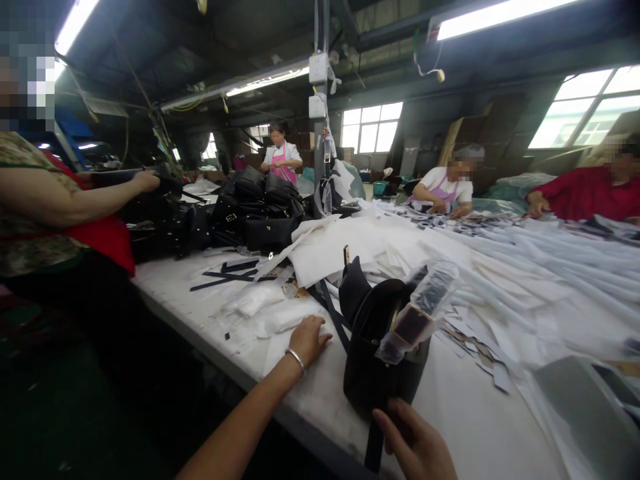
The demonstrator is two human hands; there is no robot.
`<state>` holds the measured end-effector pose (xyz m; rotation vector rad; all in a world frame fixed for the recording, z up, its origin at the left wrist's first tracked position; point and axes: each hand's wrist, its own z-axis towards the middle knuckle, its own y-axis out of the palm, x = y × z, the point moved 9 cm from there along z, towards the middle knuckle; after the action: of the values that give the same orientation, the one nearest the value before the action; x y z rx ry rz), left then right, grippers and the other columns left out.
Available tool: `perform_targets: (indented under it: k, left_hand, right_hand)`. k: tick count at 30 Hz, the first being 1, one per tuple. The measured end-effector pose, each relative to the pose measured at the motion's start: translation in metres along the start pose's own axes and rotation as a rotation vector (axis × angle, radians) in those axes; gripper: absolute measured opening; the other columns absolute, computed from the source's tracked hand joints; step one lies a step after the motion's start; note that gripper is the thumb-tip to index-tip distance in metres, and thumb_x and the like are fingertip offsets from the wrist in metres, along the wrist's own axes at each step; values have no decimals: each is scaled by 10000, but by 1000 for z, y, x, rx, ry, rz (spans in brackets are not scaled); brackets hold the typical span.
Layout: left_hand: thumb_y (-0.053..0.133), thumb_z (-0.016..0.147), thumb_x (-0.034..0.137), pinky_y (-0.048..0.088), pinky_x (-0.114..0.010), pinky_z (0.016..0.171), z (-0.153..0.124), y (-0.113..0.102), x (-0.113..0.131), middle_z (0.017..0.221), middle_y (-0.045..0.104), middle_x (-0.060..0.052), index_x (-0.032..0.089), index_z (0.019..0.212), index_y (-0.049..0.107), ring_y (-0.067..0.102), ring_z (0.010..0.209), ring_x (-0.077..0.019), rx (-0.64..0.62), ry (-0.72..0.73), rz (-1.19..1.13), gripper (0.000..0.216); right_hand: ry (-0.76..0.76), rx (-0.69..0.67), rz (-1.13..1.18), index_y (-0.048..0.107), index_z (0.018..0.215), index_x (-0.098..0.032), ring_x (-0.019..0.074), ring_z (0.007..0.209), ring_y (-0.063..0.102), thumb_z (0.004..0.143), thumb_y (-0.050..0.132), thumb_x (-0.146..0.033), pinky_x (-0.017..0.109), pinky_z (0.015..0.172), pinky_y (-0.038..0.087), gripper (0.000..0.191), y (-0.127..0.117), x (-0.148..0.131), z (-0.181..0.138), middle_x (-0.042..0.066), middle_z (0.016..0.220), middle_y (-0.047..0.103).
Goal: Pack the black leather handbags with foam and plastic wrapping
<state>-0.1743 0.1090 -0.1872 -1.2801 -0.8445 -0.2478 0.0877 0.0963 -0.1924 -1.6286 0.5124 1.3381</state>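
A black handbag (370,373) stands on the table in front of me, its flap up and its mouth open. A buckle piece wrapped in clear plastic (413,323) hangs over its front. My right hand (417,440) is at the bag's lower edge, thumb and fingertips closed against it beside a black strap (374,443) that runs toward me. To the left of the bag, my left hand (307,343) is open with loosely bent fingers. It is close to clear plastic packets (280,317) and holds nothing that I can see.
Black bags (265,213) are heaped at the back left, near loose black strips (225,277). White sheets (340,247) pile up behind and right. A grey box (575,400) sits at right. A co-worker's arm (90,197) handles black material at left; several people work around the table.
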Motion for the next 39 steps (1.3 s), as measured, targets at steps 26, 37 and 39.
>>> perform_targets:
  k: [26,37,39]
  left_hand:
    - [719,784,402,493,-260,690,-105,1,-5,864,687,-52,136,975,714,635,788,-171,-190,-229,-723,327]
    - [738,799,404,477,-318,870,-158,48,51,1021,732,-92,152,1039,708,659,977,-247,-313,-149,-958,350]
    - [722,807,428,488,-305,834,-153,45,52,976,746,-92,146,1002,727,671,940,-246,-258,-163,-932,343]
  right_hand:
    - [46,-105,159,736,959,-200,173,608,627,822,609,-580,227,562,493,424,7,-9,-2,32,743,706]
    - [80,-116,73,609,562,-185,146,548,532,817,605,-570,226,529,404,461,5,-28,-7,-17,525,535]
    - [88,-124,79,600,553,-186,144,547,522,812,606,-576,227,533,404,468,5,-28,-7,-17,527,528]
